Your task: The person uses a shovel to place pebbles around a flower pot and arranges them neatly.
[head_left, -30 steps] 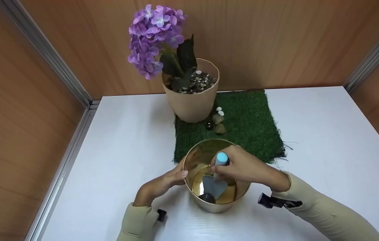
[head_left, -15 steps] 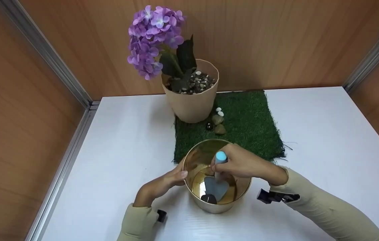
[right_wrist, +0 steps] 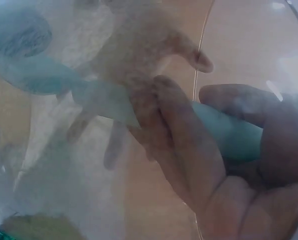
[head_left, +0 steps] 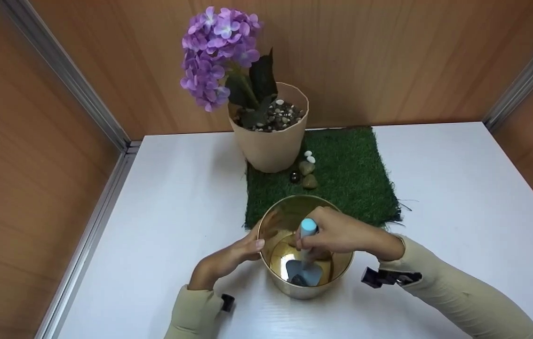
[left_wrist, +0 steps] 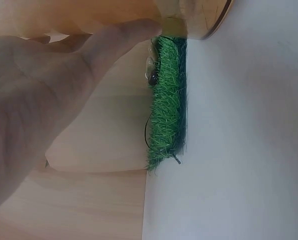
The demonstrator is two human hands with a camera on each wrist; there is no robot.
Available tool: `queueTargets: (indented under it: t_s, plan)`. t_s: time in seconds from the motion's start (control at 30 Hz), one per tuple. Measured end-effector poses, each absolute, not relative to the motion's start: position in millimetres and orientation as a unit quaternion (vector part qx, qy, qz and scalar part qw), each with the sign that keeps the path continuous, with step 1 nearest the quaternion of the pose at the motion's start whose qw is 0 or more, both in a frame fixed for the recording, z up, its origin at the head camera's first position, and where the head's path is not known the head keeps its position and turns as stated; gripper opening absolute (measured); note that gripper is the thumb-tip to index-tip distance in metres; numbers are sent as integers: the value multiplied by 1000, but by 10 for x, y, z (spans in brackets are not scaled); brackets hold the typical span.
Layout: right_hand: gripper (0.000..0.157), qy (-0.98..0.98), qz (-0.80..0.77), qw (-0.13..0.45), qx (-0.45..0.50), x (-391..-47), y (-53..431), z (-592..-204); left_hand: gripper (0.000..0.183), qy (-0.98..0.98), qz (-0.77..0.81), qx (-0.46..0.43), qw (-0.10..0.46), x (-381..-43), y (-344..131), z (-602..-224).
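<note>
A gold, see-through bucket (head_left: pixel 301 293) stands upright near the front of the table. My left hand (head_left: pixel 235 252) holds its left side, thumb by the rim and fingers spread round the outer wall. Inside the bucket, my right hand (head_left: pixel 341 231) grips the light-blue handle of a small trowel (head_left: pixel 308 226), fingers curled round it. The grey blade points down at the bucket's floor. A dark stone (head_left: pixel 298 280) lies at the blade's front end; in the right wrist view this stone (right_wrist: pixel 26 32) appears against the blade. Haze and reflections blur that view.
Behind the bucket lies a green turf mat (head_left: pixel 355 183). On it are two brown stones (head_left: pixel 310 181), two white pebbles (head_left: pixel 311 159) and a black stone (head_left: pixel 295 177). A beige pot (head_left: pixel 271 150) with purple flowers (head_left: pixel 219 52) stands at the mat's back left. Wooden panels enclose the white table (head_left: pixel 454 197).
The trowel's handle top has shifted slightly left and toward the person. Its blade now overlaps the dark stone, which showed in front of it before. The left hand and bucket stay put.
</note>
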State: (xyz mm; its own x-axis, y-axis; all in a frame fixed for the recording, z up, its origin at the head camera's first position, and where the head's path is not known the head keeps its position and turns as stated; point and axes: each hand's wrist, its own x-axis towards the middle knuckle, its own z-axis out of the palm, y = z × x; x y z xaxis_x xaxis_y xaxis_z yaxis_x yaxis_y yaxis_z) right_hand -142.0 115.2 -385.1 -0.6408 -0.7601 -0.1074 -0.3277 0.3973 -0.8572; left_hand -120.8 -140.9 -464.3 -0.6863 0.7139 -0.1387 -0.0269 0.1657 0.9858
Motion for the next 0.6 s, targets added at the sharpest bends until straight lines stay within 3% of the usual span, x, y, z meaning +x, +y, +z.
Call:
queueTargets:
  t_s: [0.3, 0.6]
  plan:
    - [13, 795, -443, 259, -324, -1441, 1165, -3851, 66, 696, 600, 255, 302, -1201, -1418, -4663]
    - [14, 748, -526, 308, -263, -1451, 1237, -3789, 65, 686, 606, 271, 298, -1208, -1401, -4667]
